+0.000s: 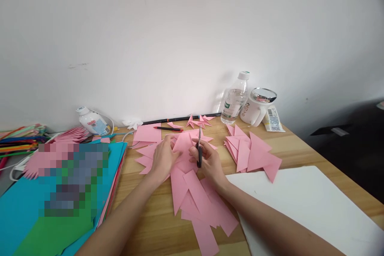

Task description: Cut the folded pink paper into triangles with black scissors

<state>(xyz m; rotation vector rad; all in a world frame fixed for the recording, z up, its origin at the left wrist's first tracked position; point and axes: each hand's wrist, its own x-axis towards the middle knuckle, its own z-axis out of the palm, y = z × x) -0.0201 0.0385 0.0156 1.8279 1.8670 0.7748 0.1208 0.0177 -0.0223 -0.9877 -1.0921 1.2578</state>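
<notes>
My right hand (pixel 212 165) is closed on a pair of scissors (pixel 199 155) with black handles, blades pointing up and away from me. Just left of it, my left hand (pixel 162 160) grips a pink paper piece (pixel 183 144) between thumb and fingers. The blades stand close to the paper's right side; whether they touch it I cannot tell. Beneath both hands lie pink paper strips (pixel 204 234) and pointed pieces in a loose heap. Another pile of pink cut pieces (pixel 240 148) sits to the right.
A water bottle (pixel 234 102), a white mug (pixel 253 112) and a small packet (pixel 273 120) stand near the wall. At right lies a white board (pixel 300 204). Coloured paper sheets (pixel 18 212) and a white glue-like bottle (pixel 93 122) are at left. A pen (pixel 168 129) lies behind my hands.
</notes>
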